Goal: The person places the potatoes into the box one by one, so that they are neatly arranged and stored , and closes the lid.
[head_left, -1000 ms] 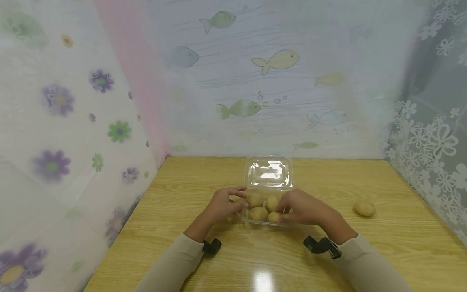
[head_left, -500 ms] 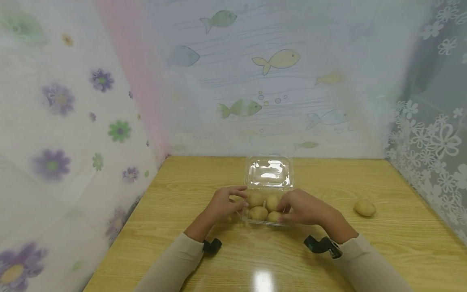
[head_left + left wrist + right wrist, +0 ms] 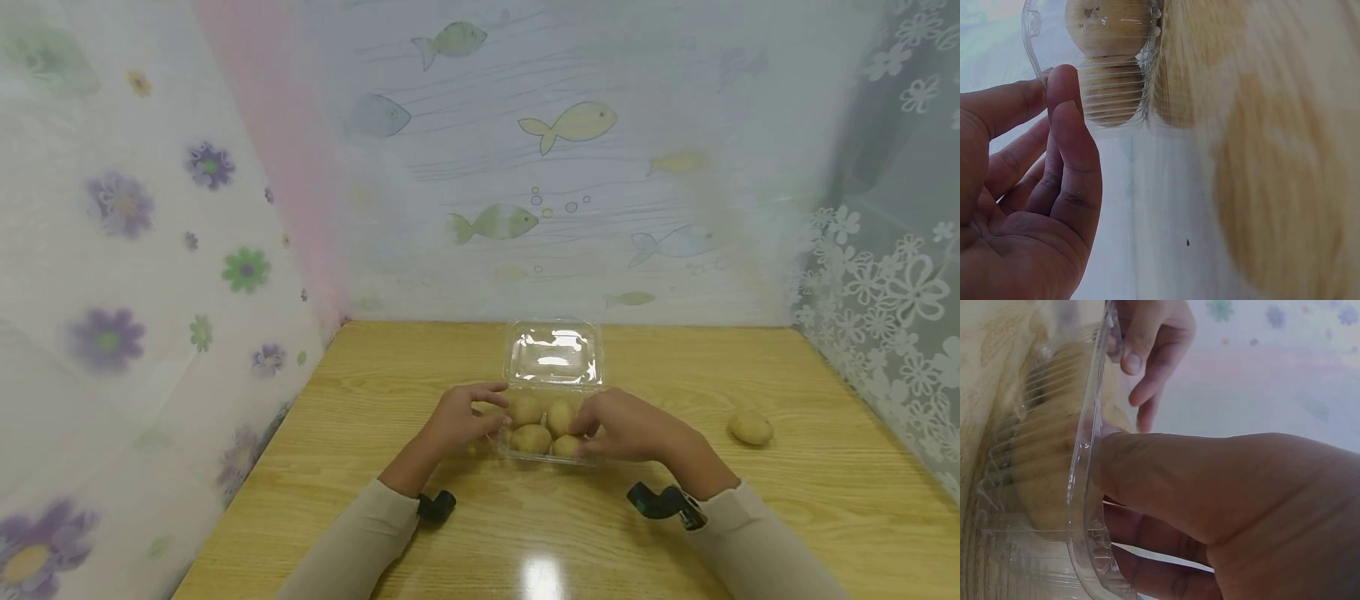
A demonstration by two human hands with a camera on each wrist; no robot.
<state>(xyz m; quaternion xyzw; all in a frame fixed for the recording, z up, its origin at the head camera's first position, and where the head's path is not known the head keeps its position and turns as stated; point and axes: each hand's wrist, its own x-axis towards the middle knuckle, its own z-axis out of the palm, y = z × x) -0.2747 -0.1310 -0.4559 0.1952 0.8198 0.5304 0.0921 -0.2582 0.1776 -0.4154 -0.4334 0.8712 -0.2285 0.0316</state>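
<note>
In the head view, several potatoes [image 3: 531, 439] sit in a clear plastic clamshell container [image 3: 540, 457], its lid [image 3: 555, 354] folded back away from me. My left hand [image 3: 459, 417] is at the container's left end; the left wrist view shows its thumb and fingers pinching the rim [image 3: 1036, 56]. From the right, my right hand [image 3: 633, 427] reaches into the container and grips the front right potato [image 3: 565, 447]. In the right wrist view, the right thumb [image 3: 1147, 465] passes over the rim onto a potato [image 3: 1047, 462], its fingertips hidden.
One loose potato [image 3: 750, 427] lies on the wooden table [image 3: 420, 358], to the right of the right hand. Patterned sheets with fish [image 3: 577, 122] and flowers [image 3: 246, 269] enclose the table at the back and sides. A black wrist camera [image 3: 663, 503] sits by each sleeve.
The front right potato has shifted slightly to the right under my right hand. My left hand, the container and the loose potato stay in place.
</note>
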